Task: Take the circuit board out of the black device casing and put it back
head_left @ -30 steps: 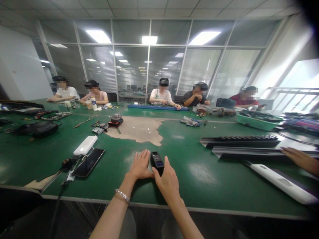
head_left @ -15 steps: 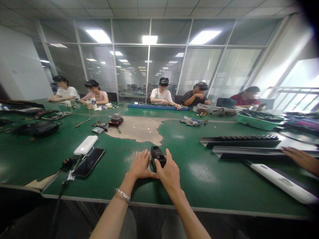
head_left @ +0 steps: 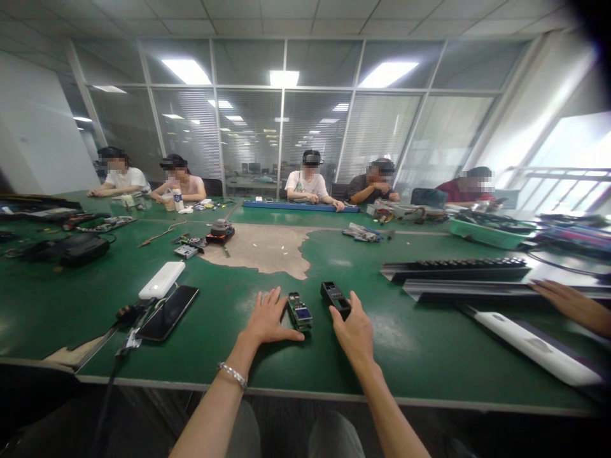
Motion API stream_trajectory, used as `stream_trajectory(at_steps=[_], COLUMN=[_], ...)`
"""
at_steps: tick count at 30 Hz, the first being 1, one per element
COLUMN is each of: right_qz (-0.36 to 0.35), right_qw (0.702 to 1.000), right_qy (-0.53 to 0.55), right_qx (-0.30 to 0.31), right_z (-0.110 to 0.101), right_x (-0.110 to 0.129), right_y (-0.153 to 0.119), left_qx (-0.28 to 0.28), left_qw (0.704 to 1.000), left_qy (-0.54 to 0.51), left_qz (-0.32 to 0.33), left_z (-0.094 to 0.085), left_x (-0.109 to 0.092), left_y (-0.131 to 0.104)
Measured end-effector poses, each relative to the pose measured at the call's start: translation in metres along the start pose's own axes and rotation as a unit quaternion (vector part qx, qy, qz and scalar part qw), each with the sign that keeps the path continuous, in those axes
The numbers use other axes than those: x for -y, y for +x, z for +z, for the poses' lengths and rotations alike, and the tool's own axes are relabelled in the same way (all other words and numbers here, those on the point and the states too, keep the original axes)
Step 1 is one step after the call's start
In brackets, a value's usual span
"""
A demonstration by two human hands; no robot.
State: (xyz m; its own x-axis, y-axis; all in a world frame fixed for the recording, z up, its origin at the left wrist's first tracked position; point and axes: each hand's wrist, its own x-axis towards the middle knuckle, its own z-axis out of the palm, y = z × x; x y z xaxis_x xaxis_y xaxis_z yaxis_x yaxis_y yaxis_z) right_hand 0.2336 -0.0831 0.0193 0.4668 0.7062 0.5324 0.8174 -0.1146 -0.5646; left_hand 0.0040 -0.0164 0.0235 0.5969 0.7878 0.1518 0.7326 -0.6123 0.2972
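Observation:
My left hand [head_left: 268, 318] lies on the green table with its fingers spread. Between its thumb and forefinger stands a circuit board assembly [head_left: 300, 312] with a small blue-grey screen; I cannot tell whether the fingers touch it. To the right, my right hand [head_left: 354, 326] grips a black plastic housing [head_left: 335, 298] between thumb and fingers. Openings show in the housing's upper face. A gap of bare green tabletop separates the housing from the board.
A white power bank [head_left: 162, 280] and a dark phone [head_left: 168, 313] with cables lie left. On the right are long black metal rails [head_left: 477, 291], a white handheld device [head_left: 534, 346] and another person's hand [head_left: 570, 304]. Several people sit across the table [head_left: 229, 362].
My right hand has moved right with the black housing, away from my left hand. The circuit board assembly now shows uncovered beside my left hand, which has stayed in place.

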Motion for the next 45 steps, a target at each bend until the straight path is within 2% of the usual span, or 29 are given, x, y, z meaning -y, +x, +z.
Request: stream_trajectory(at_steps=[4,14,21,26,31,37,41,45], right_qz=[0.003,-0.021,-0.031,-0.029,-0.005,-0.021,-0.041,-0.051], right_qw=[1.000,0.999,0.999,0.999,1.000,0.995,0.994,0.994], right_qy=[0.001,-0.020,-0.016,-0.014,0.012,0.094,0.095,0.077], right_qx=[-0.001,-0.022,-0.036,-0.019,-0.011,0.004,0.029,0.050], right_z=[0.008,0.020,0.018,0.016,0.006,-0.010,-0.009,-0.002], right_x=[-0.015,-0.027,-0.027,-0.024,-0.005,0.041,0.064,0.075], right_y=[-0.003,-0.007,-0.010,-0.011,-0.012,-0.016,-0.020,-0.027], left_qx=[0.011,0.009,0.007,0.003,0.001,-0.008,-0.011,-0.013], left_qw=[1.000,1.000,1.000,1.000,1.000,1.000,1.000,1.000], left_qy=[0.001,0.004,0.003,0.003,0.001,0.000,-0.006,-0.008], left_qz=[-0.007,-0.005,-0.005,-0.005,-0.010,-0.002,0.000,-0.003], left_z=[-0.002,-0.001,-0.001,-0.002,-0.003,-0.003,-0.003,-0.002], left_x=[-0.001,-0.001,-0.002,-0.002,-0.003,-0.004,-0.004,-0.003], left_y=[0.000,0.000,-0.001,-0.001,-0.001,-0.002,-0.002,-0.002])
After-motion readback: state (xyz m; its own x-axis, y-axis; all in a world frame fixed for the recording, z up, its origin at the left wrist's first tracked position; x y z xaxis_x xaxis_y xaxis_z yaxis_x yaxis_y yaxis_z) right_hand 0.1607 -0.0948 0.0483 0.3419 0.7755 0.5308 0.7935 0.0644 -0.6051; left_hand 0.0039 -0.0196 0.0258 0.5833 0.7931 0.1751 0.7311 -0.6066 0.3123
